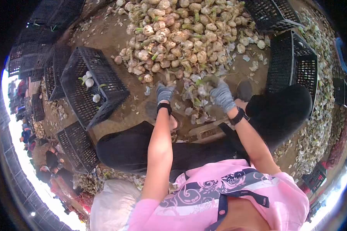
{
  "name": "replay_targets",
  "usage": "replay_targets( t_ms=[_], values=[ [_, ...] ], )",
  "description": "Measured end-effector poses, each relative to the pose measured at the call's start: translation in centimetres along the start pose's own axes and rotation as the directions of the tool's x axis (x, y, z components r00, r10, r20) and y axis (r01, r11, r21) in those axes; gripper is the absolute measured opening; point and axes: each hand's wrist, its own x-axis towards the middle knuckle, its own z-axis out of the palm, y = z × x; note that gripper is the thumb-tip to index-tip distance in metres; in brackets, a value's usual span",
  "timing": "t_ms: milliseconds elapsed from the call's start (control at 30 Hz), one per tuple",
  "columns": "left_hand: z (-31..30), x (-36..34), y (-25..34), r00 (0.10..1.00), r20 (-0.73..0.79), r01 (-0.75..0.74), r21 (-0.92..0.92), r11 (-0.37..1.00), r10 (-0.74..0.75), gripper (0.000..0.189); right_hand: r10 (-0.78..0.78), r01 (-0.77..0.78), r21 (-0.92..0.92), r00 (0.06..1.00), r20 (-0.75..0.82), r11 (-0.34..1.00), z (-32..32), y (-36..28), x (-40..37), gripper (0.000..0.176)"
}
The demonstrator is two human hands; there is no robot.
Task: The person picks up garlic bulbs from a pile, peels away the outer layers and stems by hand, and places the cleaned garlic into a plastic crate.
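Observation:
A large heap of garlic bulbs (181, 34), many with earth and green stem stubs on them, lies on the ground in front of me. My left hand (165, 93), in a grey glove, is at the near edge of this heap, its fingers smeared by motion. To its right is my right hand (221, 95), also gloved in grey. Its fingertips blur into a brownish-green patch, and whatever they may hold cannot be made out. Loose papery garlic skins (198, 109) lie on the ground between and below the two hands.
A black plastic crate (115, 90) on the left contains a few cleaned white bulbs (89, 82). Another black crate (279, 63) stands at the right beside my knee. Scattered skins (316, 131) cover the ground farther right. Several people (52, 161) are at the far left.

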Motion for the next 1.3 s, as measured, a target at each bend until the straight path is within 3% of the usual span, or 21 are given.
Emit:
replay_targets(
  t_ms=[33, 67, 100, 167, 233, 300, 333, 400, 433, 500, 533, 600, 667, 733, 933, 967, 1033, 1100, 1133, 1267, 1300],
  values=[
    [-0.2, -0.7, 1.2, 0.998, 0.014, -0.057, -0.124, 0.991, 0.059, 0.077, -0.021, 0.052, 0.256, 0.992, -0.122, 0.965, 0.2, 1.4, 0.2, 0.032],
    [-1.6, -1.7, 3.8, 0.979, 0.194, -0.023, -0.221, 0.975, 0.067, 0.071, 0.004, 0.035, 0.323, 0.993, -0.119, 0.946, -1.2, -1.2, -0.3, 0.031],
    [-1.2, -1.8, 4.3, 0.977, 0.202, -0.027, -0.226, 0.974, 0.074, 0.071, 0.009, 0.032, 0.317, 0.992, -0.128, 0.948, -1.3, -0.7, -0.1, 0.031],
    [0.0, -1.4, 6.1, 0.825, 0.437, -0.051, -0.573, 0.818, 0.358, 0.072, -0.107, 0.206, 0.519, 0.971, -0.214, 0.83, -2.0, 0.8, 0.9, 0.029],
    [-6.4, -9.5, 14.1, 0.876, 0.177, -0.344, -0.422, 0.839, 0.449, 0.055, -0.054, 0.142, 0.497, 0.981, -0.186, 0.856, -3.9, -1.8, -0.3, 0.029],
    [-6.5, -10.8, 15.6, 0.803, 0.233, -0.348, -0.563, 0.749, 0.548, 0.054, -0.05, 0.068, 0.534, 0.998, -0.048, 0.843, -4.7, -3.6, -1.5, 0.03],
    [-6.6, -12.0, 15.8, 0.752, 0.144, -0.512, -0.488, 0.707, 0.644, 0.052, -0.15, 0.192, 0.435, 0.98, -0.129, 0.879, -4.0, -2.1, -1.1, 0.031],
    [-7.3, -13.6, 16.0, 0.648, 0.013, -0.703, -0.374, 0.605, 0.761, 0.048, -0.114, 0.176, 0.532, 0.982, -0.148, 0.828, -4.4, -3.5, -2.5, 0.03],
    [-7.1, -14.1, 15.8, 0.649, 0.016, -0.703, -0.37, 0.608, 0.76, 0.048, -0.083, 0.164, 0.615, 0.984, -0.159, 0.771, -4.7, -4.2, -3.0, 0.029],
    [-7.2, -15.0, 15.8, 0.763, -0.017, -0.504, -0.642, 0.578, 0.646, 0.05, -0.09, 0.202, 0.648, 0.975, -0.202, 0.735, -4.9, -4.3, -3.2, 0.027],
    [-7.6, -15.1, 15.7, 0.718, -0.073, -0.632, -0.485, 0.604, 0.692, 0.051, -0.109, 0.21, 0.668, 0.976, -0.191, 0.714, -4.9, -4.1, -3.2, 0.028],
    [-7.7, -15.8, 15.6, 0.75, -0.057, -0.577, -0.543, 0.61, 0.659, 0.05, -0.129, 0.22, 0.689, 0.975, -0.182, 0.691, -4.8, -4.3, -3.4, 0.028],
    [-7.7, -15.9, 15.7, 0.783, -0.038, -0.514, -0.601, 0.612, 0.621, 0.049, -0.159, 0.253, 0.54, 0.964, -0.215, 0.803, -4.9, -4.7, -3.7, 0.029],
    [-7.8, -16.0, 15.7, 0.835, 0.036, -0.275, -0.837, 0.473, 0.548, 0.046, -0.15, 0.21, 0.533, 0.977, -0.154, 0.819, -5.5, -5.2, -4.0, 0.03],
    [-8.4, -15.0, 14.7, 0.872, 0.133, -0.111, -0.883, 0.455, 0.47, 0.031, -0.227, 0.236, 0.422, 0.971, -0.071, 0.875, -4.9, -3.7, -3.7, 0.028],
    [-8.4, -14.6, 14.4, 0.877, 0.153, -0.082, -0.887, 0.455, 0.456, 0.033, -0.238, 0.238, 0.344, 0.97, -0.043, 0.908, -4.6, -3.6, -3.7, 0.027],
    [-7.5, -13.0, 13.6, 0.903, 0.198, -0.018, -0.869, 0.494, 0.381, 0.046, -0.231, 0.197, 0.463, 0.973, 0.017, 0.864, -4.8, -6.0, -4.9, 0.027],
    [-8.4, -12.4, 14.1, 0.849, 0.483, 0.388, -0.845, 0.367, 0.214, 0.048, -0.228, 0.22, 0.141, 0.973, 0.039, 0.965, -4.5, -5.7, -5.0, 0.026],
    [-9.0, -12.6, 14.2, 0.818, 0.561, 0.457, -0.765, 0.454, 0.123, 0.047, -0.288, 0.267, 0.348, 0.958, 0.011, 0.899, -4.3, -5.7, -5.4, 0.024],
    [-10.1, -12.5, 14.1, 0.852, 0.496, 0.467, -0.573, 0.673, -0.168, 0.047, -0.093, 0.069, 0.466, 0.995, 0.028, 0.882, -3.3, -3.9, -4.7, 0.026],
    [-9.9, -12.9, 14.2, 0.973, 0.228, 0.132, -0.673, 0.728, 0.034, 0.04, -0.094, 0.071, 0.467, 0.995, 0.027, 0.882, -2.8, -3.1, -4.3, 0.026]
  ],
)
